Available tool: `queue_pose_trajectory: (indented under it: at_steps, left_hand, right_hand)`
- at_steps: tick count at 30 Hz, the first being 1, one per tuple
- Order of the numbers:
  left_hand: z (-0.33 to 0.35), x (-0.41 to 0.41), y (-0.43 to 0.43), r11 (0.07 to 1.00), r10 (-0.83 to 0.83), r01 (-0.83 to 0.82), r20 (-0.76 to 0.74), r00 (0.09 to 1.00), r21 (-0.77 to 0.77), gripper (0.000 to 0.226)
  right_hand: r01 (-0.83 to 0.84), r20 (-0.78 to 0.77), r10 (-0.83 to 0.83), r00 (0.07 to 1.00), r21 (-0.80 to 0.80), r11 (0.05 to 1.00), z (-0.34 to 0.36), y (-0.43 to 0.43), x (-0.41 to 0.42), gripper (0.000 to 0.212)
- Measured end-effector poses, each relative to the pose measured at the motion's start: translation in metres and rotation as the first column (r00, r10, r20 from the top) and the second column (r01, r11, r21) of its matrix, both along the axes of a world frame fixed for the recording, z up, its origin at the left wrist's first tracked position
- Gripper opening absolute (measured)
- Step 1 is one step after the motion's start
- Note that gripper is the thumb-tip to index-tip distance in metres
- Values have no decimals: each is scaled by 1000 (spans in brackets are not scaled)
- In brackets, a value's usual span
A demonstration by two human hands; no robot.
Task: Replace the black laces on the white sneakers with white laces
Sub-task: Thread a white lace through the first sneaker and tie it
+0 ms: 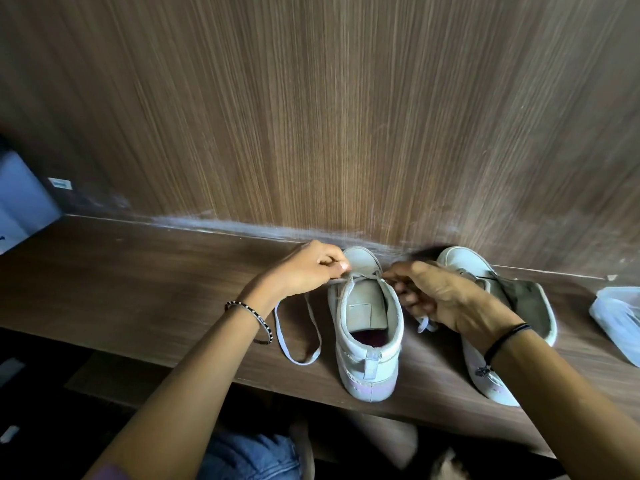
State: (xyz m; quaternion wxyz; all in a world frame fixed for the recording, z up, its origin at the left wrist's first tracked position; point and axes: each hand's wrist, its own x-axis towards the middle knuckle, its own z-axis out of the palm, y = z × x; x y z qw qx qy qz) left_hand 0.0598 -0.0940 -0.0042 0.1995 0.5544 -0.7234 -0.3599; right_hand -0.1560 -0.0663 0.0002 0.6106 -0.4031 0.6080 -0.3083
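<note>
Work on the middle sneaker [367,327], standing heel near and toe far on the tabletop [138,271], close to the wood-panelled wall [311,116]. With the left grip [304,268] pinching the white lace [300,363] between thumb and forefinger just left of the eyelets, and the right grip [440,292] curled round the other end just right of them (tip poking out below the palm), pull both ends outward evenly until snug, flat and untwisted across the tongue [367,306]. Then compare lengths: judging by the long loop trailing on the tabletop to the left, probably more slack on that side. Steady the shoe against tipping while pulling. Feed each tip through the next eyelet from underneath, cross over, and tighten every row before moving on; cannot tell from here which row is in hand. Leave the second sneaker [512,306], lying just right of the right grip and partly hidden behind it, for afterwards.
</note>
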Motion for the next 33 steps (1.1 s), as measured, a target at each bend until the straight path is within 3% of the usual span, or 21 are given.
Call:
queue_pose_trajectory:
  at_steps: [7,11,14,16,20,22,26,30,33]
  left_hand:
    - [2,-14,0,997,-6,10,-44,999,76,16]
    - [6,-22,1,999,9,-8,-45,999,35,15]
    - [6,-25,2,999,1,-2,-22,1000,-36,12]
    - [5,-24,2,997,2,-3,-23,1000,-72,8]
    - [6,-24,3,996,-6,5,-12,1000,-87,7]
    - [6,-23,3,997,-12,10,-23,1000,-80,7]
    - [4,-23,2,997,-6,4,-16,1000,-79,11]
    - [4,-22,2,997,-9,7,-17,1000,-80,13]
    - [7,-22,5,998,-15,12,-44,999,-69,15]
  right_hand:
    - [-94,-134,68,989,-202,975,2,7,-2,26]
    - [-212,-135,176,975,-340,916,1,8,-10,33]
    - [-301,-369,144,918,-413,860,-2,6,-12,14]
    - [-410,-531,131,837,-452,792,-2,3,-14,4]
    - [-634,-778,4,628,-508,583,1,6,-17,29]
    - [-687,-821,-103,561,-532,495,-3,6,-18,37]
    - [-790,-880,-244,408,-474,390,-10,3,-20,26]
    - [-851,-846,-355,399,-485,201,-9,3,-21,30]
    - [-863,-861,-338,380,-461,206,-11,2,-20,33]
